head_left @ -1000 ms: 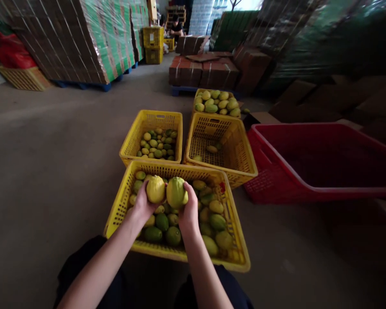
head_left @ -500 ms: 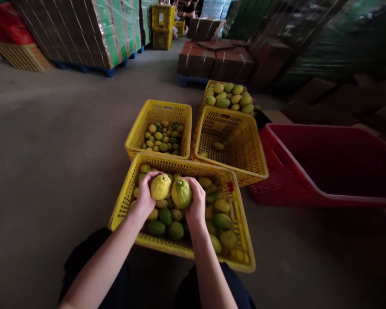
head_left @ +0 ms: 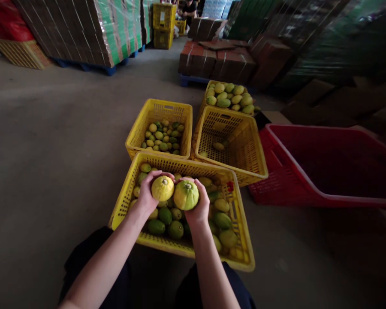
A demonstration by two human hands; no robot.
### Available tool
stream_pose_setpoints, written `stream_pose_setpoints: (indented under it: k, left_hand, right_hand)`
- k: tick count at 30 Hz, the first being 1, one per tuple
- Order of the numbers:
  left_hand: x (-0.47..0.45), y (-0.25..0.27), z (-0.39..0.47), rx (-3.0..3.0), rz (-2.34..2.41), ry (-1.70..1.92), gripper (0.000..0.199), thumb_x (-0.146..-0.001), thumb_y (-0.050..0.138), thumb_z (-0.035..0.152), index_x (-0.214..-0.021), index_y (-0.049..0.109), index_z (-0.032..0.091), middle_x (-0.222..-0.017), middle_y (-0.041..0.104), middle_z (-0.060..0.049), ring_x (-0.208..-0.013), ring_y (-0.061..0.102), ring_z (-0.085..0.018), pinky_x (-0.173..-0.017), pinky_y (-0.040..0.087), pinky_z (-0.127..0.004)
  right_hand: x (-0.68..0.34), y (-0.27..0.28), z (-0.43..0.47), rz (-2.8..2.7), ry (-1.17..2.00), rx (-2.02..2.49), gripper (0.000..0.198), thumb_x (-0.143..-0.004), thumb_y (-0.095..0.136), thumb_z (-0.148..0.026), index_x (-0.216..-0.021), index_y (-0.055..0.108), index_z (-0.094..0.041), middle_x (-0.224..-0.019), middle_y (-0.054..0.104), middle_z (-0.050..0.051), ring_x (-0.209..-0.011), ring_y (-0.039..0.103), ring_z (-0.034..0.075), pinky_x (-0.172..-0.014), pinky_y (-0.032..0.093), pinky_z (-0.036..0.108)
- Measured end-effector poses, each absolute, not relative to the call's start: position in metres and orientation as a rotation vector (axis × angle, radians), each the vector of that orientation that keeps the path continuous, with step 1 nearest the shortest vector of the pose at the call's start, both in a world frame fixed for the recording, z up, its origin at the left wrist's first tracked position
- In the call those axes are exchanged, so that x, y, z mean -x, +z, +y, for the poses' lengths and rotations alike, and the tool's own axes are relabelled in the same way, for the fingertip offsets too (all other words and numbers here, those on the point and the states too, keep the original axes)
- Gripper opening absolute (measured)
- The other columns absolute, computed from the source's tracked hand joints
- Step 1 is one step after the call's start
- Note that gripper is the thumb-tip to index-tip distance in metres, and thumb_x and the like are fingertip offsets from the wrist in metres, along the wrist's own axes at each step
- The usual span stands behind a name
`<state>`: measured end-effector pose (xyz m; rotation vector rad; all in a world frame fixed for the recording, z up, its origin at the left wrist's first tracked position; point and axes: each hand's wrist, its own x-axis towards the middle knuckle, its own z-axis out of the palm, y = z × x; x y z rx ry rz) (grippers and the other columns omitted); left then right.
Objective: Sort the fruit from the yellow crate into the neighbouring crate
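Forearms (head_left: pixel 107 257) extend over the near edge of the closest yellow crate (head_left: pixel 243 234); above its fruit, the left hand (head_left: pixel 146 192) cups a yellow fruit (head_left: pixel 162 189), the right hand (head_left: pixel 200 206) grasps a green-yellow fruit (head_left: pixel 186 195), stems up.

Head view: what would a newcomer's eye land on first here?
Probably the two fruits held close together above the nearest yellow crate, which holds more fruit: a yellow fruit in the left hand and a greener fruit in the right hand. Next would likely be the large red bin on the picture's right, bold against the dim floor.
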<state>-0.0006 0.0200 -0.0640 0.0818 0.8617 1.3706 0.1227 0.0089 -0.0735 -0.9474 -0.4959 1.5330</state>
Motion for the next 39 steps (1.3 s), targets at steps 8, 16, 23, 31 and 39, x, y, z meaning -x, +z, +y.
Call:
stream_pose_setpoints:
  k: [8,16,23,31,39]
  left_hand:
    - [-0.004,-0.064,0.025,0.221,0.868,1.379,0.025,-0.079,0.050,0.022,-0.085,0.073,0.016,-0.073,0.073,-0.007,-0.079,0.074,-0.024,-0.073,0.061,-0.033]
    - [-0.007,-0.072,0.028,0.301,0.946,1.242,0.034,-0.098,0.038,0.028,-0.113,0.066,0.015,-0.081,0.070,-0.008,-0.073,0.071,-0.020,-0.060,0.058,-0.027]
    - [-0.007,-0.078,0.030,0.382,0.906,1.179,0.036,-0.102,0.033,0.028,-0.123,0.060,0.023,-0.093,0.069,-0.008,-0.068,0.068,-0.018,-0.052,0.057,-0.028]
    - [-0.006,-0.073,0.028,0.356,0.906,1.272,0.030,-0.096,0.042,0.029,-0.104,0.068,0.015,-0.082,0.072,-0.008,-0.070,0.069,-0.019,-0.060,0.059,-0.029]
    - [-0.008,-0.062,0.022,0.018,0.835,1.467,0.024,-0.076,0.055,0.027,-0.072,0.075,0.014,-0.070,0.074,-0.006,-0.071,0.072,-0.019,-0.071,0.059,-0.027]
  right_hand:
    - [-0.111,-0.079,0.008,-0.172,1.520,0.928,0.033,-0.074,0.067,-0.045,-0.095,0.075,-0.021,-0.089,0.076,0.001,-0.084,0.071,0.019,-0.076,0.058,0.029]
    - [-0.118,-0.071,0.014,0.121,1.720,1.069,0.020,-0.088,0.057,-0.032,-0.094,0.068,-0.017,-0.077,0.076,0.005,-0.065,0.071,0.019,-0.049,0.060,0.028]
    - [-0.123,-0.074,0.016,0.279,1.755,1.024,0.027,-0.096,0.049,-0.038,-0.097,0.065,-0.016,-0.073,0.073,0.006,-0.060,0.070,0.018,-0.047,0.059,0.026]
    - [-0.121,-0.069,0.014,0.195,1.751,1.024,0.022,-0.093,0.052,-0.035,-0.094,0.067,-0.019,-0.077,0.076,0.004,-0.067,0.071,0.018,-0.057,0.060,0.030]
    - [-0.116,-0.080,0.012,-0.447,1.373,1.031,0.035,-0.072,0.071,-0.051,-0.074,0.075,-0.017,-0.072,0.074,0.002,-0.071,0.068,0.020,-0.073,0.055,0.031]
